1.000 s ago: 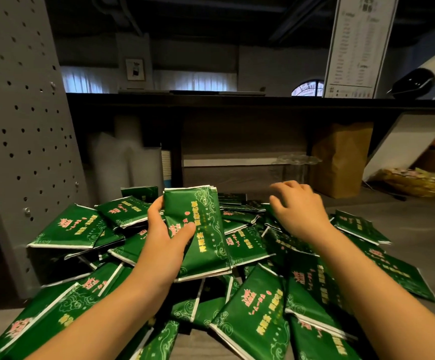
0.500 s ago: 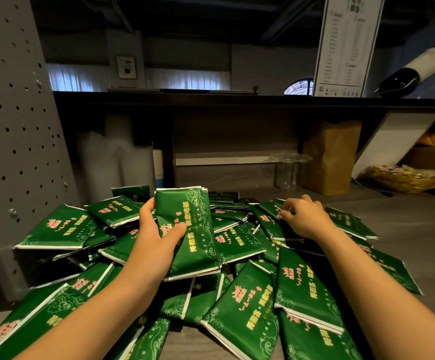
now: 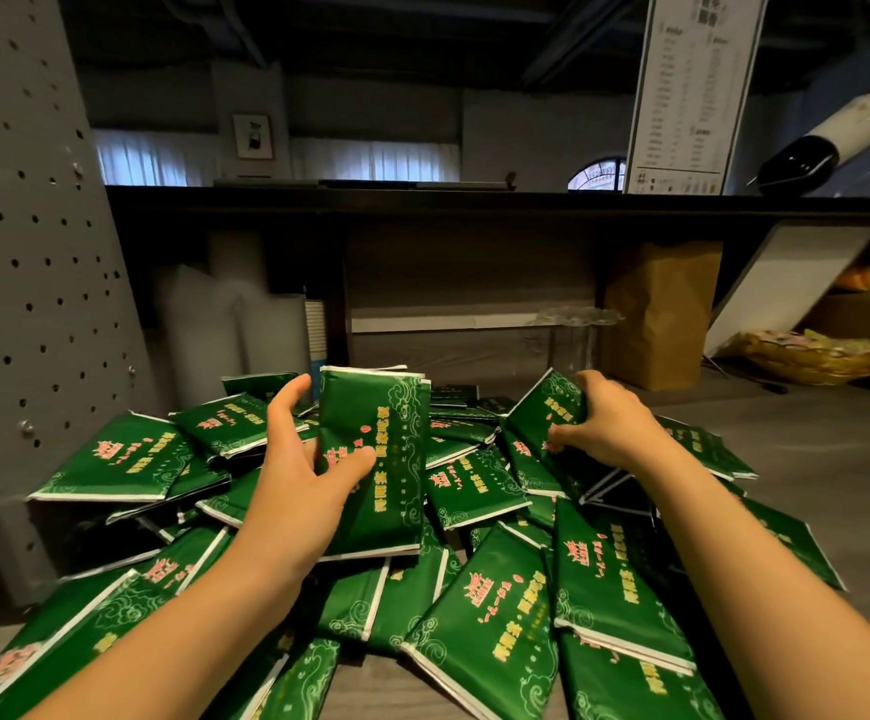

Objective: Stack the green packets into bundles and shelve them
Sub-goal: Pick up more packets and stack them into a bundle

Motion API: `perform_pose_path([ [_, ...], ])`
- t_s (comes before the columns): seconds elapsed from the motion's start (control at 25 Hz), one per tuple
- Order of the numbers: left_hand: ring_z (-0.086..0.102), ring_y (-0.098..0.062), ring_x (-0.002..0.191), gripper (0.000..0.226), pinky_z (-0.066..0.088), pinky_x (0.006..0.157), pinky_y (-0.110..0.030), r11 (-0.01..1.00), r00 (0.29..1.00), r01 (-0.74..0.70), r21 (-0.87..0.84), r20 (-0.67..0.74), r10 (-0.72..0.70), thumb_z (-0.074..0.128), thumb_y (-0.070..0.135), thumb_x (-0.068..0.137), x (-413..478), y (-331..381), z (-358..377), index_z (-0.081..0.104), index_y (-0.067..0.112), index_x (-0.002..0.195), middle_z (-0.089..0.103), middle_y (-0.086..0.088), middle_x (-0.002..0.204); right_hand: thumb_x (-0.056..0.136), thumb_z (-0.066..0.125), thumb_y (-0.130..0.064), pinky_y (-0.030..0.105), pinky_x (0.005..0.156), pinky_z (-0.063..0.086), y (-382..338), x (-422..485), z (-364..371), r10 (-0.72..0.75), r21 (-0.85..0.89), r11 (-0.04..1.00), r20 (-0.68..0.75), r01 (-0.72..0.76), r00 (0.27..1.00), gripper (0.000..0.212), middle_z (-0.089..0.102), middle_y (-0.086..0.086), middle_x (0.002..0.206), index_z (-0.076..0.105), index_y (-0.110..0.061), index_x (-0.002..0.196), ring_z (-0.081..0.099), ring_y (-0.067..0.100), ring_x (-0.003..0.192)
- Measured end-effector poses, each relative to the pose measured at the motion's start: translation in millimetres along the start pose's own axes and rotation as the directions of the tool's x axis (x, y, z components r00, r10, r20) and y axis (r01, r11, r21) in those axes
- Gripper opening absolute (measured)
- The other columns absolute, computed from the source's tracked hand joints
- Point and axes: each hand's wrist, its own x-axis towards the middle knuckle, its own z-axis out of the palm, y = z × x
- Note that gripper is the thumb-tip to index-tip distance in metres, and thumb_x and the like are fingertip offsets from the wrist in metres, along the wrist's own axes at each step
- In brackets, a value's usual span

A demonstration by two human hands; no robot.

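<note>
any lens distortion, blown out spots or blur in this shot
Head view: the wide-angle lens bows the pegboard panel and tilts the printed sign; curtained windows are blown out, under the shelf it is dim; the stack of packets in the left hand is sharp, bottom-left packets slightly soft.

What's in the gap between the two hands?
In the head view, loose green packets of the pile lie between the left hand, holding a bundle, and the right hand, gripping one packet.
</note>
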Motion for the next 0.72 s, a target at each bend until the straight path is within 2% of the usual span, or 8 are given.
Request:
perform_pose_path([
  [0.12,0.069,-0.016,0.079,0.07,0.054,0.071,-0.028,0.999,0.999,-0.031,0.031,-0.008,0.031,0.058,0.001,0.088,0,1,0,0.025,0.042,0.135,0.069,-0.005,0.097,0.088,0.065,-0.026,0.045,0.089,0.05,-6,-5,-9,-0.058,0.172,0.983,0.002,0.057,0.998,0.031,0.063,0.01,0.111,0.058,-0.009,0.113,0.061,0.027,0.1],
  [0.2,0.068,-0.02,0.086,0.069,0.054,0.073,-0.029,0.998,0.999,-0.048,0.043,-0.013,0.049,0.058,0.002,0.089,0,1,-1,0.025,0.04,0.136,0.069,-0.005,0.099,0.093,0.056,-0.027,0.047,0.088,0.051,-12,-11,-15,-0.122,0.238,0.961,-0.083,0.139,0.989,0.021,0.06,0.002,0.103,0.055,-0.015,0.11,0.061,0.026,0.098],
  [0.28,0.069,-0.022,0.086,0.068,0.056,0.074,-0.031,0.997,0.998,-0.059,0.041,-0.007,0.06,0.059,0.002,0.088,-1,2,0,0.027,0.041,0.133,0.069,-0.006,0.1,0.097,0.05,-0.027,0.042,0.081,0.053,-20,-18,-19,-0.182,0.378,0.896,-0.168,0.233,0.969,0.014,0.06,0.0,0.104,0.051,-0.018,0.107,0.06,0.02,0.094],
  [0.36,0.07,-0.02,0.084,0.064,0.058,0.07,-0.029,0.997,0.998,-0.062,0.038,-0.007,0.062,0.059,0.002,0.088,-1,3,0,0.029,0.044,0.126,0.069,-0.005,0.1,0.098,0.048,-0.024,0.036,0.076,0.054,-33,-27,-22,-0.225,0.581,0.762,-0.176,0.285,0.958,0.016,0.061,0.002,0.112,0.051,-0.019,0.112,0.061,0.015,0.093],
  [0.4,0.07,-0.02,0.085,0.062,0.058,0.069,-0.029,0.997,0.998,-0.064,0.041,-0.011,0.065,0.059,0.003,0.088,-2,3,0,0.029,0.045,0.122,0.068,-0.005,0.101,0.098,0.048,-0.022,0.04,0.079,0.055,-41,-33,-22,-0.239,0.678,0.681,-0.154,0.278,0.959,0.018,0.062,0.002,0.114,0.051,-0.019,0.116,0.063,0.017,0.095],
  [0.52,0.067,-0.019,0.093,0.06,0.057,0.072,-0.029,0.996,0.997,-0.072,0.047,-0.029,0.074,0.059,0.005,0.089,-2,3,1,0.028,0.045,0.122,0.064,-0.002,0.108,0.097,0.046,-0.013,0.038,0.075,0.058,-66,-53,-18,-0.299,0.877,0.452,-0.024,0.164,0.954,0.028,0.065,0.003,0.111,0.05,-0.024,0.124,0.068,0.018,0.09],
  [0.64,0.065,0.002,0.087,0.06,0.053,0.066,-0.017,0.996,0.996,-0.082,0.03,-0.03,0.082,0.056,0.005,0.091,-2,2,2,0.027,0.041,0.13,0.059,0.009,0.102,0.096,0.044,-0.007,0.035,0.072,0.059,-84,-72,-7,-0.386,0.905,0.409,0.054,0.118,0.921,0.033,0.069,0.002,0.105,0.052,-0.024,0.123,0.07,0.018,0.086],
  [0.72,0.064,0.004,0.088,0.057,0.055,0.072,-0.023,0.998,0.997,-0.066,-0.015,-0.037,0.065,0.053,0.003,0.093,1,0,3,0.029,0.034,0.135,0.061,0.012,0.101,0.095,0.044,-0.005,0.037,0.078,0.059,-94,-83,5,-0.421,0.875,0.452,0.041,0.171,0.906,0.032,0.069,0.002,0.106,0.055,-0.023,0.119,0.069,0.018,0.091],
])
